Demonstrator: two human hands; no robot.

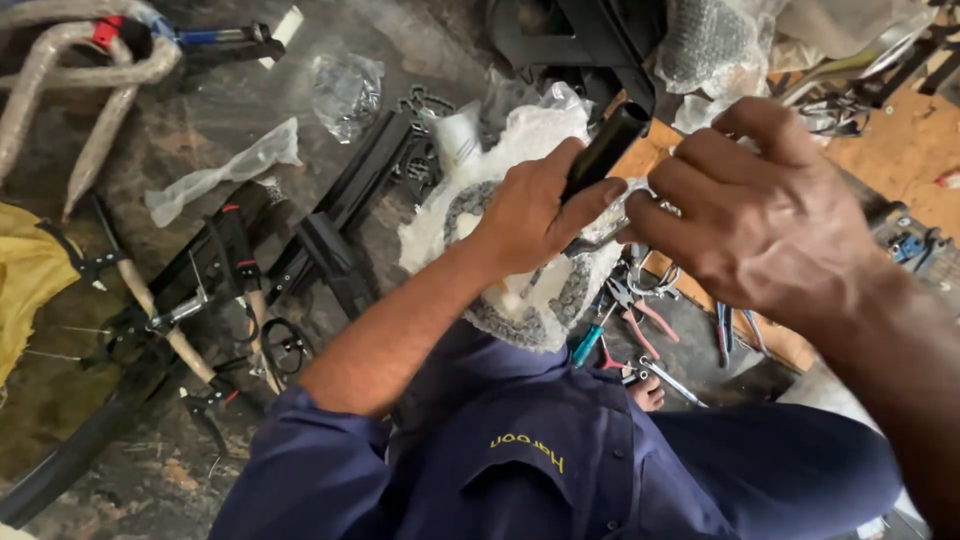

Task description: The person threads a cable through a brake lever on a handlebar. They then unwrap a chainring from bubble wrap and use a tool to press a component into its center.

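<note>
Cluttered workshop floor [200,120], dark and stained, lies under everything, with an orange-brown board [900,150] at the upper right and parts strewn all around the person, who wears a dark blue work shirt [520,460].

Nearest the camera, the right hand [770,215] comes in from the right with fingers curled together toward the left; whether they pinch anything I cannot tell, since the fingertips meet out of sight just beside the other hand. The left hand [530,215] sits just left of it, fingers wrapped tight around the lower part of a black tube [610,150]. The tube's long axis runs diagonally, from inside that fist up and to the right, its open end clear of the fingers and pointing away from the body. The left hand is on the tube; the right is touching or almost touching it from the right side.

Directly beneath both hands lies a white plastic wrapping [520,130] with a bicycle chain [540,320] looped in it. Below and right of the grip, pliers with red handles [640,320] and a teal-handled tool [590,340] rest near the board's edge. Far left of the grip lie a black frame piece [340,220], a wrapped bicycle fork [70,90] and a yellow cloth [25,280].

Open room is scant: free space is above the tube's upper end; every side below is crowded.
</note>
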